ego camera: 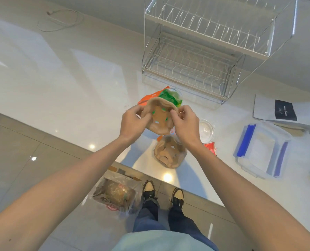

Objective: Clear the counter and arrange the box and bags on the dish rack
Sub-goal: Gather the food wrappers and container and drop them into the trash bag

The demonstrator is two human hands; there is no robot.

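**Insp. 1:** Fingers first. Left hand (pixel 132 122) pinches the left rim of a brown pulp cup carrier (pixel 158 117); fingers curled round the edge, thumb inside. Right hand (pixel 185 124) pinches the right rim the same way. Carrier held in the air above the white counter (pixel 60 78), just in front of the dish rack (pixel 190 57).

**Insp. 2:** L to R, pls.

**Insp. 1:** Far left, white cable (pixel 60 20) coiled on the counter. On the floor below the counter edge, a clear plastic bag (pixel 114 194) w/ brown wrappers and other rubbish inside. Centre: orange and green packets (pixel 166 96) behind the held carrier, partly hidden. Second cup carrier (pixel 169 153) lying on the counter near the edge, nothing in its cups. Clear lid (pixel 206 130) beside it, red packet (pixel 211 148) just below that. Right: clear plastic box w/ blue clips (pixel 260 147), looks empty as far as visible. Behind it a white pouch w/ dark label (pixel 284 111). Rack: both tiers bare.

**Insp. 2:** Risks?

**Insp. 1:** My judgement only. Pulp is soft; a rim-only pinch could bend or tear it. Second carrier sits close to the edge, so a passing forearm could knock it off. Rack wires are widely spaced: limp packets may slip through or slump unless laid flat or leaned on the box.
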